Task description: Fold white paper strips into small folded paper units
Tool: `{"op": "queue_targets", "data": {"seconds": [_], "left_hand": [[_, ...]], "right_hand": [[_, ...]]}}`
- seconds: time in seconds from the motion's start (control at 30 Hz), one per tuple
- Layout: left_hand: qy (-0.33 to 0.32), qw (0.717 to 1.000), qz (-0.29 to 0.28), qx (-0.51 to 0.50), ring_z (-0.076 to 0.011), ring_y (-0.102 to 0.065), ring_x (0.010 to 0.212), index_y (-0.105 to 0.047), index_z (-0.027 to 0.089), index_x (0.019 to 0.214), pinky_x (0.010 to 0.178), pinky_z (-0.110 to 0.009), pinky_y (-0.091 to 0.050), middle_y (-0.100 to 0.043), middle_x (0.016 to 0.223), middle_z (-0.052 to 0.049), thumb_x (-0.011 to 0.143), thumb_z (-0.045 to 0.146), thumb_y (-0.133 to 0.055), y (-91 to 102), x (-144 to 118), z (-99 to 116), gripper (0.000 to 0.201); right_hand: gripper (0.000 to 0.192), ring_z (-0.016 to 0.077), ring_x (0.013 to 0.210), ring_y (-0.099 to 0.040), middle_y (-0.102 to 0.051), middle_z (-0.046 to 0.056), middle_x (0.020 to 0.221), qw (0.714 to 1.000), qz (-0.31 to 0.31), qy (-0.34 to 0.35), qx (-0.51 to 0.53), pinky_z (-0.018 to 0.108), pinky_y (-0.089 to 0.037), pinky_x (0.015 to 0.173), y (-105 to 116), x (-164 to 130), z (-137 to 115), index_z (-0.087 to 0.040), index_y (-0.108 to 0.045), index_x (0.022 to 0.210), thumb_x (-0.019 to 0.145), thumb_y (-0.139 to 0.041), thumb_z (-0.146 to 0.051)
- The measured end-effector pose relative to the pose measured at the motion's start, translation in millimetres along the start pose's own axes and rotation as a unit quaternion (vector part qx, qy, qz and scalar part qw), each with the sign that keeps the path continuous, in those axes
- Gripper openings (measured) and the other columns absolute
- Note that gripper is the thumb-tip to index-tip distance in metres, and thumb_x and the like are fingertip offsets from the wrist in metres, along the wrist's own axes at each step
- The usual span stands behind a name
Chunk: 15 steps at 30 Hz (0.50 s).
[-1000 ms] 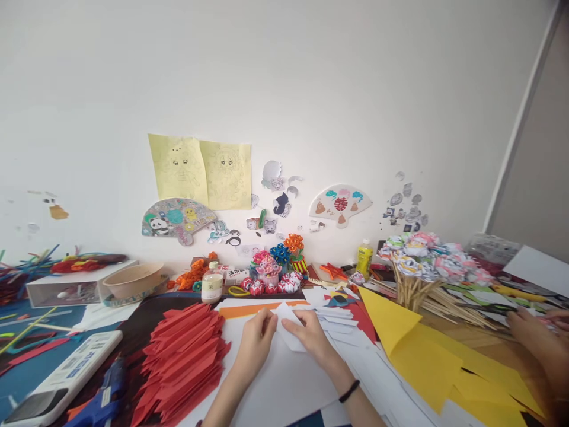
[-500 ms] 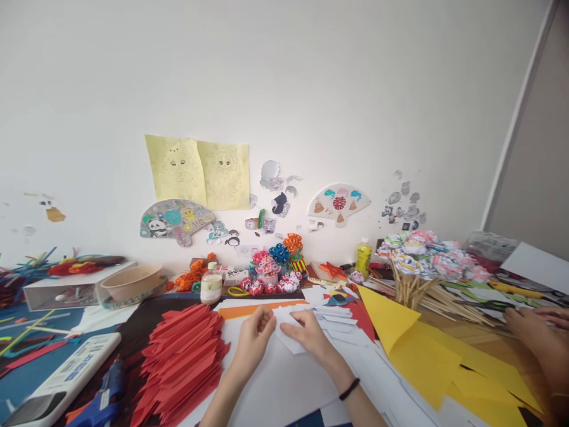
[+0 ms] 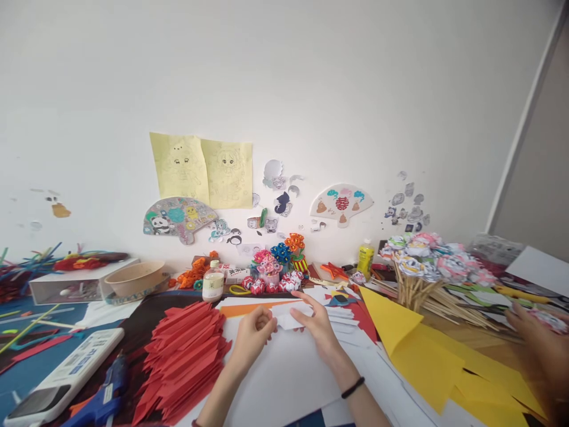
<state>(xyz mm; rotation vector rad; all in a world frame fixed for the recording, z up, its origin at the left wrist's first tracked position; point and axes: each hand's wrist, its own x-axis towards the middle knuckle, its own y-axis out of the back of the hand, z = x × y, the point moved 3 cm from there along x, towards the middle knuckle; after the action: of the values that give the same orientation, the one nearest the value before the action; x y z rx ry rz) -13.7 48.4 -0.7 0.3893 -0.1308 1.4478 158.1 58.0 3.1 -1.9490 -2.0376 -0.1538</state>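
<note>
My left hand (image 3: 253, 333) and my right hand (image 3: 319, 325) meet over a small white folded paper piece (image 3: 290, 315) near the middle of the table. Both hands pinch it, the left at its near-left edge, the right along its right side with fingers spread on top. It sits just above a large white sheet (image 3: 284, 379). A black band circles my right wrist. A pile of folded red paper pieces (image 3: 184, 356) lies just left of my left hand.
Yellow paper sheets (image 3: 422, 356) spread at the right. Another person's hands (image 3: 536, 335) work at the far right near paper flowers on sticks (image 3: 427, 267). A blue glue gun (image 3: 104, 394), white remote (image 3: 62, 379), bowl (image 3: 136, 277), glue bottles and small paper flowers line the back.
The white paper piece has been lifted and turned flatter between my hands. My right fingers have spread over its top, and the view has shifted slightly.
</note>
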Motion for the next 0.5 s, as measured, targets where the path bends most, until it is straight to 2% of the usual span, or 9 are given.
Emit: {"op": "queue_targets", "data": {"seconds": [0.07,0.13,0.23,0.3,0.37,0.5], "left_hand": [[-0.003,1.0,-0.007,0.007,-0.0102,-0.051,0.046,-0.05,0.018,0.072,0.045,-0.019,-0.038,-0.06,0.058,0.001,0.077,0.036,-0.059,0.0,-0.5,1.7,0.021],[-0.001,1.0,-0.017,0.013,-0.0101,-0.051,0.046,-0.05,0.018,0.071,0.045,-0.019,-0.038,-0.06,0.058,0.002,0.077,0.036,-0.059,-1.0,-0.9,2.6,0.021],[0.003,1.0,-0.025,0.018,-0.0107,-0.051,0.046,-0.049,0.018,0.07,0.045,-0.019,-0.037,-0.061,0.057,0.001,0.076,0.037,-0.06,-3.3,-1.3,2.9,0.023],[0.002,1.0,-0.01,0.01,-0.0107,-0.05,0.046,-0.049,0.018,0.068,0.044,-0.019,-0.036,-0.061,0.058,0.001,0.075,0.04,-0.06,-4.2,-1.4,3.0,0.025],[-0.001,1.0,0.011,-0.009,-0.0102,-0.049,0.046,-0.049,0.018,0.067,0.044,-0.02,-0.036,-0.061,0.059,0.0,0.076,0.042,-0.059,-4.7,-1.6,3.2,0.028],[-0.011,0.999,0.027,-0.038,-0.0094,-0.048,0.046,-0.053,0.016,0.068,0.045,-0.02,-0.035,-0.061,0.061,0.0,0.076,0.045,-0.059,-7.3,-2.3,3.6,0.031]], "right_hand": [[0.057,0.0128,0.049,-0.056,-0.064,0.001,0.07,0.999,0.005,-0.011,0.037,0.022,-0.041,0.046,1.5,1.0,0.4,-0.016,-0.058,0.119,0.068,-0.075,-0.035],[0.059,0.015,0.057,-0.059,-0.062,0.0,0.065,0.996,0.009,-0.024,0.088,0.023,-0.044,0.052,2.9,1.7,1.1,-0.017,-0.056,0.121,0.068,-0.076,-0.034],[0.06,0.0178,0.073,-0.062,-0.066,0.003,0.079,0.986,0.007,-0.032,0.161,0.027,-0.049,0.065,3.2,2.2,1.6,-0.019,-0.053,0.123,0.07,-0.076,-0.035],[0.061,0.0189,0.08,-0.062,-0.067,0.005,0.087,0.983,0.005,-0.029,0.179,0.029,-0.049,0.071,1.6,2.0,0.5,-0.019,-0.052,0.124,0.07,-0.076,-0.035],[0.059,0.02,0.084,-0.062,-0.067,0.007,0.092,0.986,-0.011,-0.02,0.165,0.03,-0.049,0.074,-2.5,1.0,-1.9,-0.018,-0.055,0.12,0.069,-0.077,-0.036],[0.039,0.0203,0.074,-0.063,-0.069,0.01,0.083,0.991,-0.114,-0.002,0.068,0.03,-0.047,0.067,-16.2,-3.3,-4.1,-0.012,-0.069,0.095,0.071,-0.073,-0.042]]}}
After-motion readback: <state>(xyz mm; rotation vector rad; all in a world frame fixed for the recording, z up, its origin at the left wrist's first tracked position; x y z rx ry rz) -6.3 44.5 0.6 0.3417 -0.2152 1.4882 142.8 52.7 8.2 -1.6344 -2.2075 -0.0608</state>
